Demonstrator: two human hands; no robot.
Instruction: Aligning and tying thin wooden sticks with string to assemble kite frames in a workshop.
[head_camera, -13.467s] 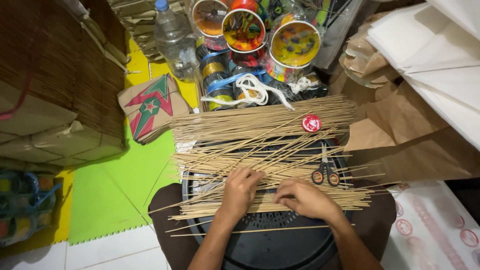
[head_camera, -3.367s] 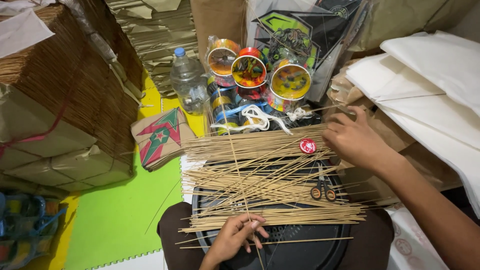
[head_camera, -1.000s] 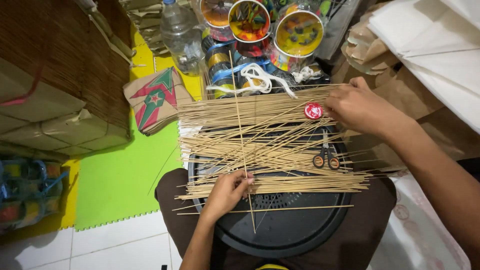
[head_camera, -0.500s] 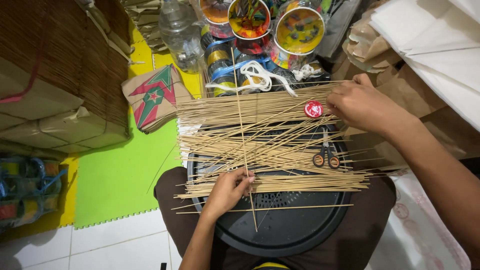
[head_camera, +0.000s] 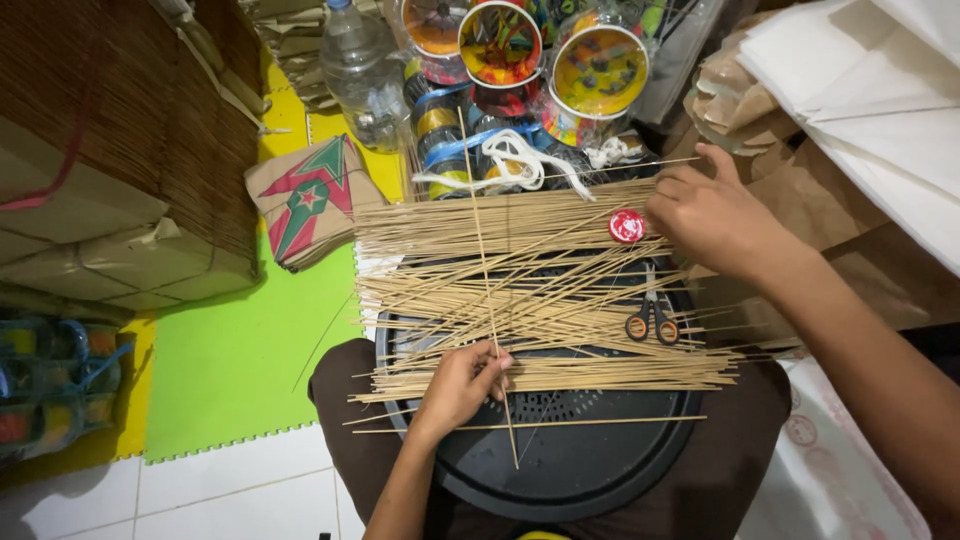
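Observation:
Many thin bamboo sticks (head_camera: 520, 300) lie spread across a round black tray (head_camera: 580, 470) resting on my lap. My left hand (head_camera: 458, 385) pinches one long stick (head_camera: 486, 290) that runs upright across the pile toward the spools. My right hand (head_camera: 712, 215) reaches out over the far right end of the sticks, fingers curled, next to a small red round lid (head_camera: 627, 226); a thin stick tip shows at its fingers. Small scissors (head_camera: 652, 318) lie on the sticks.
Colourful spools of string (head_camera: 540, 50) and a plastic bottle (head_camera: 360, 70) stand beyond the tray. Folded paper kites (head_camera: 305, 200) lie at left on green and yellow foam mats (head_camera: 240, 370). Brown-wrapped stick bundles (head_camera: 110, 160) rise left; white and brown paper sheets (head_camera: 860, 90) right.
The view has held nearly still over the last second. My left hand keeps the upright stick, and my right hand stays by the red lid, shifted only slightly.

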